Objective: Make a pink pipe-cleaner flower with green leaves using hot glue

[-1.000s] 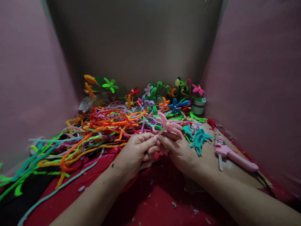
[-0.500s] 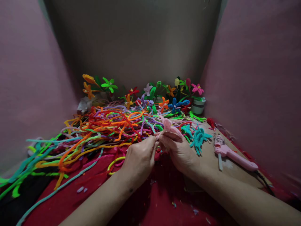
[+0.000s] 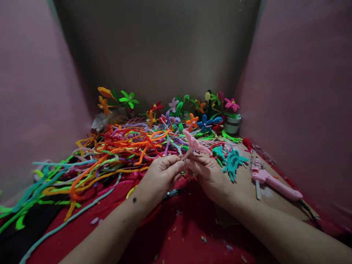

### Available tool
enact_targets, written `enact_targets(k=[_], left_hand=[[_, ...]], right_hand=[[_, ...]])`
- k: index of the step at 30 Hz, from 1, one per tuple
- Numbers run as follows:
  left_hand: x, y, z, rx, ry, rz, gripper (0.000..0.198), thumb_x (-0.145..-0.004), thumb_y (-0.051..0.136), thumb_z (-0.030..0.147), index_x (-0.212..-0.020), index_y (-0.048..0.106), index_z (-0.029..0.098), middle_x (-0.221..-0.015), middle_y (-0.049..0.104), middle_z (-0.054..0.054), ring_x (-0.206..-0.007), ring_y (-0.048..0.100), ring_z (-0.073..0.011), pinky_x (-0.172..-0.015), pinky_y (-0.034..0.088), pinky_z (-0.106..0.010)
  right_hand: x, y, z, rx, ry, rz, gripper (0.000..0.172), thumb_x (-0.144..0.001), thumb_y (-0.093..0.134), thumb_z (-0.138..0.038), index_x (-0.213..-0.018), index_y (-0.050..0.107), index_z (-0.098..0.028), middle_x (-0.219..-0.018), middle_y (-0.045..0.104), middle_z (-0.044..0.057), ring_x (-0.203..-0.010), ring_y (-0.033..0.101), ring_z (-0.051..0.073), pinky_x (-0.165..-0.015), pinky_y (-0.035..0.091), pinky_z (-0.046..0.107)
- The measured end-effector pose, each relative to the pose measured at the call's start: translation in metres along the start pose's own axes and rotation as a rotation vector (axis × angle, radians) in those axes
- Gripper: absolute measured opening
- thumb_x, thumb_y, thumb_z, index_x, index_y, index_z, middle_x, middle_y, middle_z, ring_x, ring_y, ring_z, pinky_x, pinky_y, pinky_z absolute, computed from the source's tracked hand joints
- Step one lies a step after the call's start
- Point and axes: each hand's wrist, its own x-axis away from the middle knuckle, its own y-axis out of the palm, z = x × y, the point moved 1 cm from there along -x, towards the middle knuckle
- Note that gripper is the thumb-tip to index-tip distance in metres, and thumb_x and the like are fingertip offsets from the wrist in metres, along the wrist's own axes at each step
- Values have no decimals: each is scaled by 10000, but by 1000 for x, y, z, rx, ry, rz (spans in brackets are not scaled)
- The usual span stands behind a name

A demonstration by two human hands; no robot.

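A pale pink pipe-cleaner flower with several looped petals is held up between my two hands, over the red cloth. My left hand pinches its lower end, thumb against bent fingers. My right hand grips the base of the petals from the other side, its fingertips close to the left ones. The exact spot where the fingers meet is partly hidden. Just below my left hand, part of a dark tool with a shiny round joint shows on the cloth.
A big heap of coloured pipe cleaners spreads to the left. Finished pipe-cleaner flowers stand along the back, near a white pot. Teal pipe-cleaner pieces and a pink glue gun lie on a brown board at right.
My left hand has turned and its thumb now shows on top. The pink flower has tilted, spreading its petals into clearer view. Part of the dark tool has come into sight.
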Motion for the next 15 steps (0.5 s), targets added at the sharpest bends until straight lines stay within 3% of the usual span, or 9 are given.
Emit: enact_targets(k=[5,15], left_hand=[[2,-3,-1,192,-110,-109,221,-778,548,345,-665,514,159,-425,284,96,-345,136,-15,-339,89,-148],[1,-11,-5,439,-179,-359,175,-841,473,270,-727,524,147,-447,274,97,-355,111,-18,-327,123,-143]], right_hand=[[-2,2,-2,-88,-2,-12,88,-748,623,-244,-712,660,-173,-637,531,-22,-575,398,91,-558,313,243],[-2,4,0,-220,80,-43,167,-681,697,-270,-836,724,-213,-621,618,-8,-618,499,109,-666,390,263]])
